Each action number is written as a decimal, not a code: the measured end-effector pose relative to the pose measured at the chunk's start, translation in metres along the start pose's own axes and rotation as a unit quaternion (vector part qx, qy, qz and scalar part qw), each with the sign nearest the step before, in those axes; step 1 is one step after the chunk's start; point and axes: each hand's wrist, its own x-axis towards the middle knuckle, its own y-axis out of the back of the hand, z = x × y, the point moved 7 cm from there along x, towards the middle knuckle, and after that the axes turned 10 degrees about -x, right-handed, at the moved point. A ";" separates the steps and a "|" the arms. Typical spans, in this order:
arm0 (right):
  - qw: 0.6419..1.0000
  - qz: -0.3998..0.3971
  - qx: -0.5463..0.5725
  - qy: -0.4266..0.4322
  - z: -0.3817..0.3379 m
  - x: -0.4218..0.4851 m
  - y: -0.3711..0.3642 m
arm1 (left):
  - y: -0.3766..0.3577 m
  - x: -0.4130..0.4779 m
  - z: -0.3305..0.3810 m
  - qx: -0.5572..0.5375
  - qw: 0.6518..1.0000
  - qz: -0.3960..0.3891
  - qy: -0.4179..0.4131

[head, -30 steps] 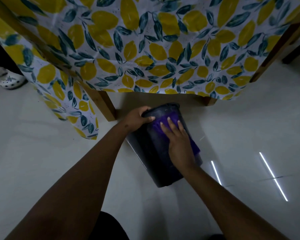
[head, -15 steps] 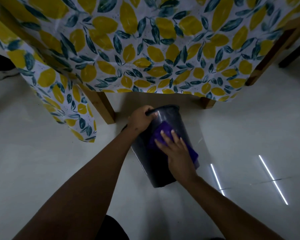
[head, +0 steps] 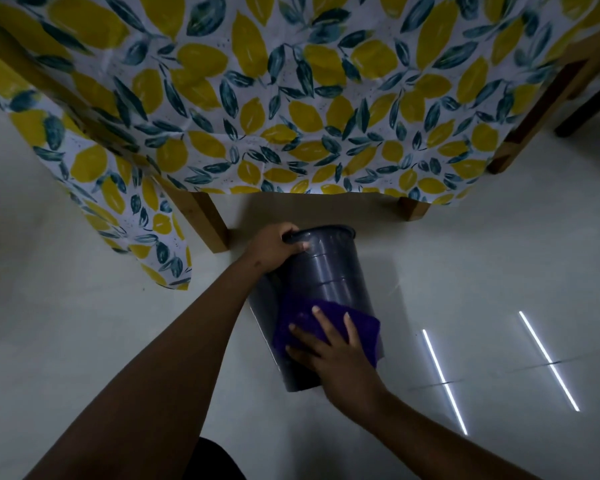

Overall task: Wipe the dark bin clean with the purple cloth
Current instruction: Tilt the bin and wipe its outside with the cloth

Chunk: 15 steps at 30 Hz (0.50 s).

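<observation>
The dark bin [head: 329, 271] leans on the pale floor just in front of the table, its rim pointing away from me. My left hand [head: 274, 247] grips the rim at its left side, fingers curled over the edge. A purple cloth [head: 298, 320] lies spread over the lower part of the bin's outer wall. My right hand [head: 329, 351] presses flat on the cloth with its fingers spread and straight.
A table with a lemon-and-leaf print cloth [head: 291, 98] hangs over the bin's far side. Wooden legs stand at left [head: 208, 223], middle right [head: 413, 207] and far right [head: 534, 123]. The glossy floor [head: 499, 271] reflects two bright light strips at right.
My right hand has slid the purple cloth down the bin's wall from near the rim toward its base. My left hand stays on the rim.
</observation>
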 end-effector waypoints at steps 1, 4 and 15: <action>1.000 -0.005 -0.001 0.005 -0.004 -0.005 -0.003 | 0.000 0.000 0.000 -0.019 1.000 -0.006 0.000; 0.998 0.019 0.027 -0.051 0.009 0.001 0.001 | 0.000 -0.002 0.005 -0.047 0.999 -0.022 -0.002; 0.883 0.104 0.325 -0.322 0.096 0.026 0.002 | 0.000 -0.006 -0.002 -0.104 0.995 -0.003 0.012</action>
